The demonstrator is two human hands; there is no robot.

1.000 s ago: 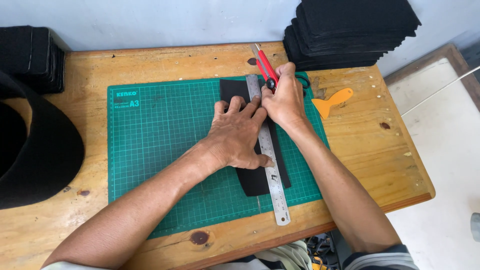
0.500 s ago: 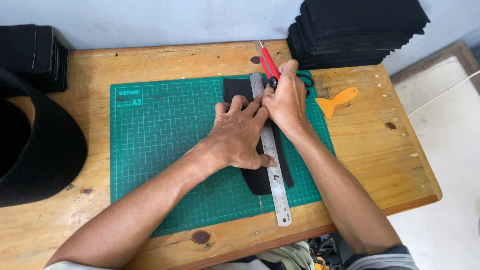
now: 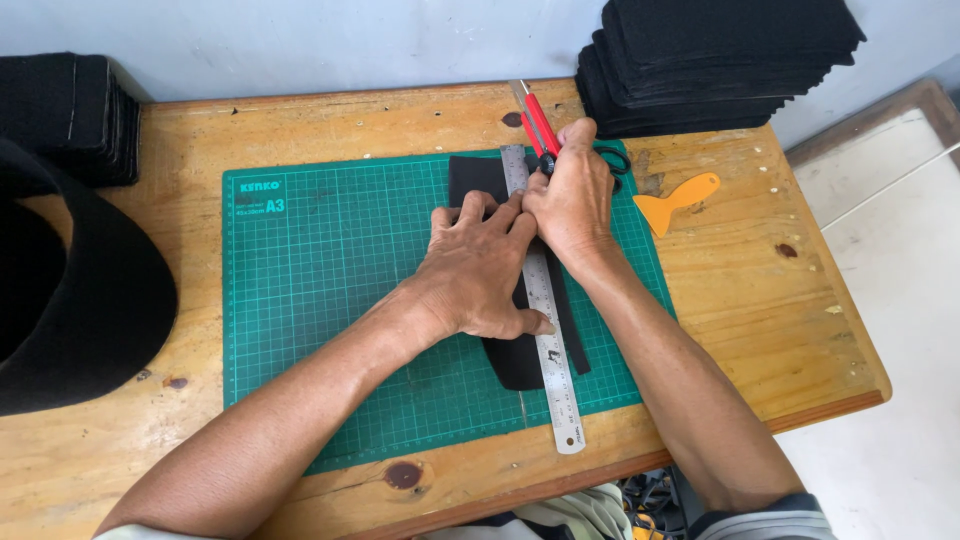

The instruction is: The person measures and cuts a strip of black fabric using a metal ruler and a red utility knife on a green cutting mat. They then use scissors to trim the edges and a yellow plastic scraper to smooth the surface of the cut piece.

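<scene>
Presently your left hand (image 3: 478, 268) presses flat, fingers spread, on the steel ruler (image 3: 545, 320) over the black strip (image 3: 520, 355); your right hand (image 3: 575, 195), at one o'clock, grips the red cutter (image 3: 537, 122).

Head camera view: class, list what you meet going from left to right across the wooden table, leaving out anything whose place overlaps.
Black curved piece → green cutting mat → left hand → steel ruler → orange scraper → bare wooden table.
</scene>
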